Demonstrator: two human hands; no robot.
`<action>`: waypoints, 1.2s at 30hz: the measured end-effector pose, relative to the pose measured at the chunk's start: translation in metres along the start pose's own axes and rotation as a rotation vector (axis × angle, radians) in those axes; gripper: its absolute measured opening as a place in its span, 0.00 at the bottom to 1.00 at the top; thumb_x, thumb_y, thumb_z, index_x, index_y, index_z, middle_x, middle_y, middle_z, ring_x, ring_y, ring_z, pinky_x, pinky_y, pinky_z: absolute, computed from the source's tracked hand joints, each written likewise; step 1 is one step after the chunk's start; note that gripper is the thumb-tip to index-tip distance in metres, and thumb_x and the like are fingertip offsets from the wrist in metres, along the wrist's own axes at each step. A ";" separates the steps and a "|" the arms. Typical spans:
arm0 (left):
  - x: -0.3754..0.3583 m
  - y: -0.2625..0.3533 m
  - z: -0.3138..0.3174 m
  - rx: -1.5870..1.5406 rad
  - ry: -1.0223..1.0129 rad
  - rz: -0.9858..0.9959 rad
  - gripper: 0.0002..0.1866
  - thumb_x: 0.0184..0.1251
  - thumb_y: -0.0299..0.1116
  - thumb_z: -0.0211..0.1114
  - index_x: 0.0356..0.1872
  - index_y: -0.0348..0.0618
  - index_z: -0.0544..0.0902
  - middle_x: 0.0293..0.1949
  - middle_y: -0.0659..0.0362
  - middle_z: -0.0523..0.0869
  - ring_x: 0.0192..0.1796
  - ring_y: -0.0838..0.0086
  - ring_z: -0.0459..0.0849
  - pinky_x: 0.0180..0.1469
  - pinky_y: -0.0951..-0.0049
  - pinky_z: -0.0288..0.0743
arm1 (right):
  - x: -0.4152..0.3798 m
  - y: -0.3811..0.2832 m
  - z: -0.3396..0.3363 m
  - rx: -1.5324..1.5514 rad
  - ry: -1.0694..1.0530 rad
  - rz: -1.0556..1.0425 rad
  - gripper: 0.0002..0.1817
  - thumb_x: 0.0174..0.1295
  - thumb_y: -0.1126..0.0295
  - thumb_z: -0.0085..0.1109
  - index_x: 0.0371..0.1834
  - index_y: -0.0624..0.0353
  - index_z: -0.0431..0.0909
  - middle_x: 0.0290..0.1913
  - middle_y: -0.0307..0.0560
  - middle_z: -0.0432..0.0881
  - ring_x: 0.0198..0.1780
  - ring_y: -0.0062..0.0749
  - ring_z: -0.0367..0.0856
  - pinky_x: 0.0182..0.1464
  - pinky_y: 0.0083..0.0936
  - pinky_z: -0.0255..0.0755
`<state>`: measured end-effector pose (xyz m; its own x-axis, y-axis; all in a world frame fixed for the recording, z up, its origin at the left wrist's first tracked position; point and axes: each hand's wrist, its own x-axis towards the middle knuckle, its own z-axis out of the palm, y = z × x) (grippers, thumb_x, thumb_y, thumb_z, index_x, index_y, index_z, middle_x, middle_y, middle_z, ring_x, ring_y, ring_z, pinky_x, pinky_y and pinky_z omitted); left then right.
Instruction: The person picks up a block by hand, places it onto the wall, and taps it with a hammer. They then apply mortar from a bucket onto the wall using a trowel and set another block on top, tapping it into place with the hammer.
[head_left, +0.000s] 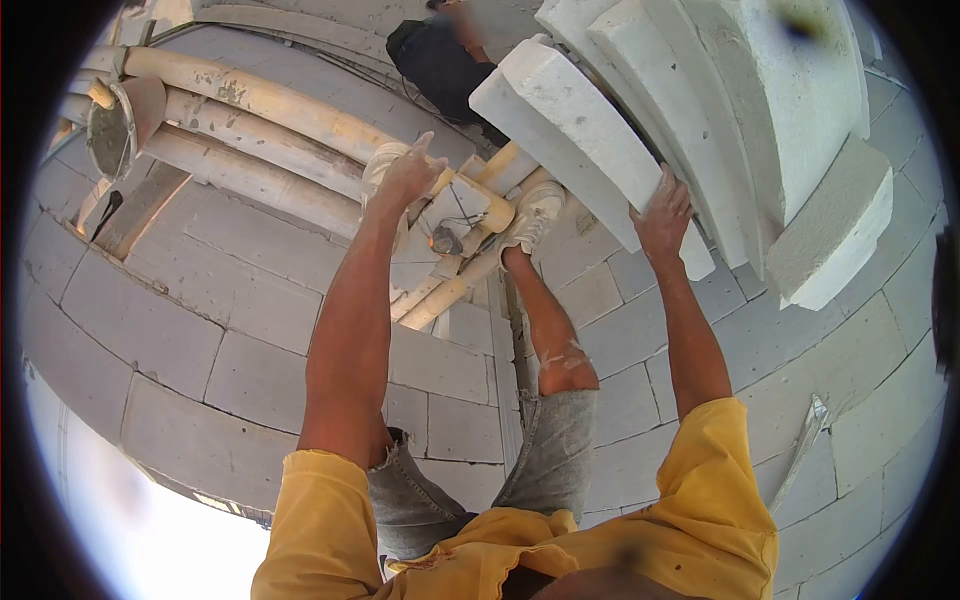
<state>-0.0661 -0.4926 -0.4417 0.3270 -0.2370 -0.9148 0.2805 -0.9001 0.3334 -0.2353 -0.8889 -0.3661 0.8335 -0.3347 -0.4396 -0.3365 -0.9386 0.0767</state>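
Grey blocks (266, 370) surround pale poles (262, 101). The left hand (408, 178), fingers apart, shows over them; the right hand (663, 215) has fingers on the white block (588, 108), beside slabs (672, 92), grip unclear.

We see bright daylight, glaring white at lower left, while fisheye distortion bows the grey blockwork (265, 378) toward black corners and blurred dark spots mar the top right and bottom.
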 end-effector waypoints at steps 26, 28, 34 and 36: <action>0.013 -0.013 -0.013 -0.023 0.464 0.104 0.31 0.74 0.44 0.66 0.74 0.43 0.73 0.50 0.47 0.90 0.54 0.50 0.88 0.60 0.53 0.78 | -0.001 0.001 0.003 0.013 -0.007 0.011 0.63 0.44 0.63 0.87 0.83 0.50 0.53 0.58 0.52 0.69 0.63 0.51 0.73 0.66 0.49 0.69; 0.016 -0.010 -0.019 -0.062 0.467 0.096 0.30 0.74 0.43 0.66 0.73 0.43 0.74 0.50 0.48 0.91 0.54 0.50 0.88 0.59 0.53 0.78 | 0.000 0.000 0.002 0.014 -0.007 0.010 0.63 0.44 0.63 0.87 0.83 0.50 0.52 0.58 0.52 0.69 0.62 0.51 0.73 0.66 0.49 0.69; 0.035 -0.004 -0.042 -0.075 0.540 0.146 0.29 0.73 0.41 0.67 0.72 0.42 0.76 0.49 0.48 0.91 0.53 0.51 0.88 0.58 0.54 0.78 | 0.000 -0.002 -0.003 -0.011 -0.003 -0.007 0.59 0.45 0.61 0.87 0.79 0.55 0.56 0.59 0.55 0.71 0.62 0.52 0.74 0.61 0.49 0.71; 0.045 0.000 -0.054 -0.076 0.576 0.180 0.29 0.73 0.41 0.68 0.72 0.42 0.76 0.49 0.49 0.90 0.52 0.52 0.88 0.58 0.54 0.78 | 0.002 -0.003 -0.004 0.003 -0.010 -0.003 0.59 0.45 0.61 0.87 0.79 0.55 0.56 0.59 0.55 0.71 0.62 0.53 0.74 0.61 0.49 0.71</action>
<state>-0.0030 -0.4836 -0.4703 0.8052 -0.1275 -0.5791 0.2324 -0.8307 0.5060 -0.2314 -0.8870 -0.3637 0.8299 -0.3312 -0.4490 -0.3355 -0.9392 0.0727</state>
